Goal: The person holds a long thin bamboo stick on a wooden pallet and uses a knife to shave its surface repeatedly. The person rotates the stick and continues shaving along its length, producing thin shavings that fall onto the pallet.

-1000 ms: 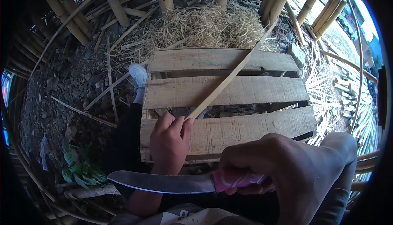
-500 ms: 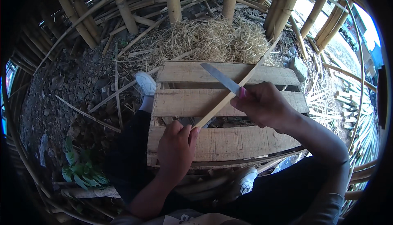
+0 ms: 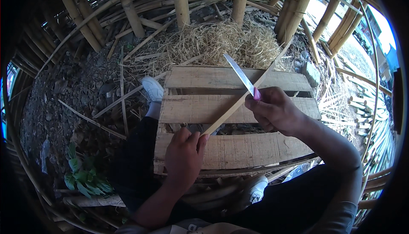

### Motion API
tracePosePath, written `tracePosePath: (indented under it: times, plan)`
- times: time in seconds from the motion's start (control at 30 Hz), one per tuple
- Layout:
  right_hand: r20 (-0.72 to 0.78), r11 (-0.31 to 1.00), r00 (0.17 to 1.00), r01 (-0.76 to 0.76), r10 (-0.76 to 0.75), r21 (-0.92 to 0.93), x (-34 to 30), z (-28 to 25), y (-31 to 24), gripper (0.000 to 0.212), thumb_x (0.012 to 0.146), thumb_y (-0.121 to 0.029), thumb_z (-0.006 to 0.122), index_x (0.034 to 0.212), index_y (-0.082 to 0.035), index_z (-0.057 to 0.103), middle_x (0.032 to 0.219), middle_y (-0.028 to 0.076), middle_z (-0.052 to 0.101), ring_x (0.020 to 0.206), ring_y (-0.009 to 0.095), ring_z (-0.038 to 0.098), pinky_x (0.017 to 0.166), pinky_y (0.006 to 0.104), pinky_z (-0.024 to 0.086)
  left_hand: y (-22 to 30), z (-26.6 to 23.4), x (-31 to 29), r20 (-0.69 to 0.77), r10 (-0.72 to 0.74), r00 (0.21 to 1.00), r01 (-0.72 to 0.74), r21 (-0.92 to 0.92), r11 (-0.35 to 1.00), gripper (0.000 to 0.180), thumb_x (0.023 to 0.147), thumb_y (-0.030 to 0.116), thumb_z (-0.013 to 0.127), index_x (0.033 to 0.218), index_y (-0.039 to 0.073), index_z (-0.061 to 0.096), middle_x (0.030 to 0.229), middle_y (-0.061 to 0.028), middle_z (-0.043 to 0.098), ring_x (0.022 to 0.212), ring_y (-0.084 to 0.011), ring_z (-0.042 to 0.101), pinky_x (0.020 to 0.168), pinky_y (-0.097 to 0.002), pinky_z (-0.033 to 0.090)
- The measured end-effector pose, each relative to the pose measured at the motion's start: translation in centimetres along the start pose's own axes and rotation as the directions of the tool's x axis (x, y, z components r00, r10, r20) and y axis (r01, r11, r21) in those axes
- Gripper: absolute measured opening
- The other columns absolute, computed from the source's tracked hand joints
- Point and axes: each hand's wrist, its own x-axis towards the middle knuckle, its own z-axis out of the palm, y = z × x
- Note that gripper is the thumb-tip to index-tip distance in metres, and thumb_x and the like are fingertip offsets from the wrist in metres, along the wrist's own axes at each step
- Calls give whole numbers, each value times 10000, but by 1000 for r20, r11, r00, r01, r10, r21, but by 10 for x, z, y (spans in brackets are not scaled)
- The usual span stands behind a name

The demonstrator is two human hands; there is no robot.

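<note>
My left hand (image 3: 184, 156) is closed around the near end of a long, flat bamboo strip (image 3: 228, 114). The strip slants away over the slatted wooden crate (image 3: 238, 149) to the far right, past the crate's far edge. In my right hand (image 3: 275, 110) is a knife (image 3: 239, 74) with a pink handle, its fingers wrapped around the grip. The blade points up and to the left, and crosses the strip near the handle. Whether the edge touches the strip I cannot tell. My right thumb lies close beside the strip.
A heap of pale shavings (image 3: 226, 42) lies beyond the crate. Bamboo posts (image 3: 180, 2) stand behind it. Cut bamboo poles (image 3: 381, 123) are piled at the right. A leafy green plant (image 3: 85, 176) grows at the lower left. My shoes (image 3: 152, 89) flank the crate.
The knife blade has swung to a steeper angle, its tip moving right and farther away, and its face now looks brighter. My left hand still grips the bamboo strip in nearly the same place.
</note>
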Motion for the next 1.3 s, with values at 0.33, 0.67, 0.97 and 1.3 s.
tracePosePath:
  times: [0.33,0.67,0.97,1.3]
  plan:
    - [75,997,994,79,-78,-17,0,1,0,248,998,-218,617,820,-52,571,554,-45,465,442,45,412,413,250,316,0,-2,0,20,-10,1000,10,8,1000,180,855,173,754,880,7,689,759,-105,514,688,-290,562,608,-427,454]
    - [-375,826,838,148,-397,-543,51,-57,63,252,954,-238,683,922,9,646,651,50,618,621,121,624,534,307,477,3,-6,0,14,-16,1000,16,-36,999,173,855,168,750,846,11,679,758,-95,508,690,-270,568,602,-406,467]
    - [-440,672,880,-219,-177,-707,66,-68,72,558,956,-411,657,677,72,629,565,224,578,526,318,614,531,438,473,1,-2,-3,-39,22,999,-24,-54,998,148,821,127,779,851,10,693,730,-91,505,612,-259,546,549,-400,431]
    - [-404,703,914,-267,-31,-659,64,-60,44,587,965,-463,624,683,51,641,527,112,562,441,197,541,455,388,455,5,-9,-2,-17,-21,1000,19,-74,997,146,814,115,784,829,8,686,712,-93,501,597,-254,536,546,-396,424]
